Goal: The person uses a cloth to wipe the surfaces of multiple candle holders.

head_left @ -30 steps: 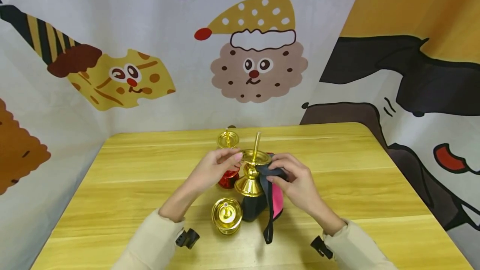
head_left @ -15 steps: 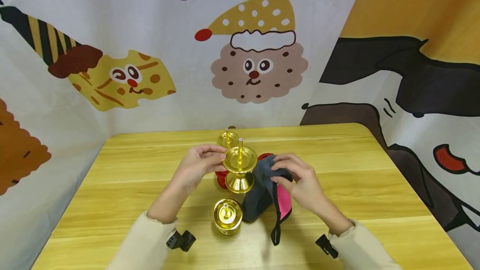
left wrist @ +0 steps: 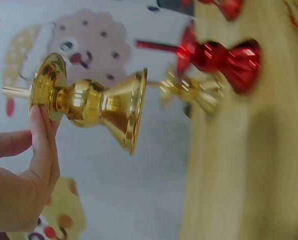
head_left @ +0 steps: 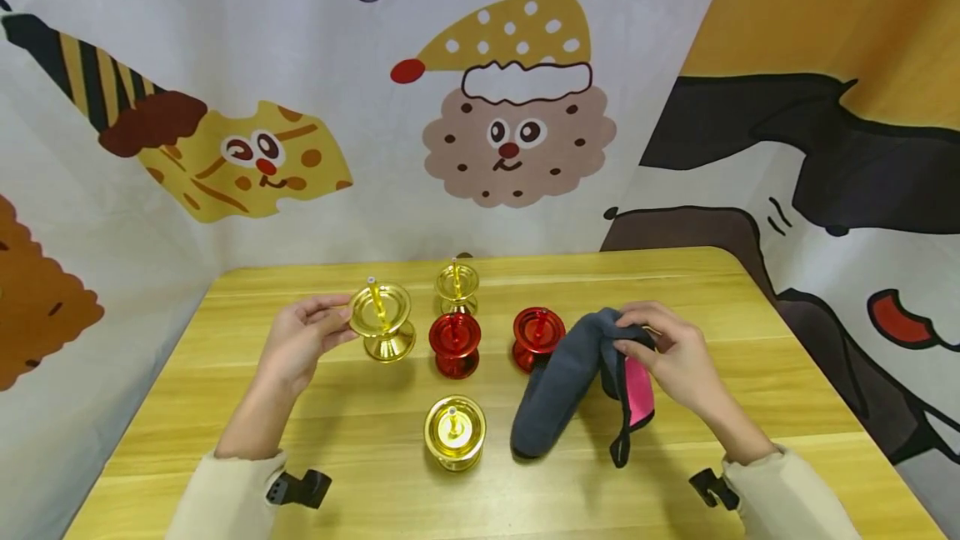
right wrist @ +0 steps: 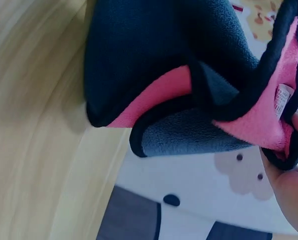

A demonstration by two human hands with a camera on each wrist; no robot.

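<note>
My left hand (head_left: 298,340) pinches the rim of the upper dish of a shiny gold candle holder (left wrist: 84,102), which has a thin upright stem and a flared base. In the left wrist view the base hangs off the wooden table. My right hand (head_left: 678,357) pinches one end of a dark grey cloth (head_left: 558,394) with a pink reverse and black edging. The cloth droops from the fingers, and its left part hangs down close to the table top. A small white label (right wrist: 283,101) shows on the pink side in the right wrist view.
Two red candle holders (head_left: 455,348) stand mid-table; the right one (head_left: 538,336) is partly behind the cloth. A gold one (head_left: 457,283) stands behind them, and another gold one (head_left: 454,432) is in front. A patterned curtain (head_left: 375,232) hangs past the table's back edge.
My left hand has carried the gold candle holder left, away from the cloth. My right hand has moved right with the cloth, uncovering the right red candle holder.
</note>
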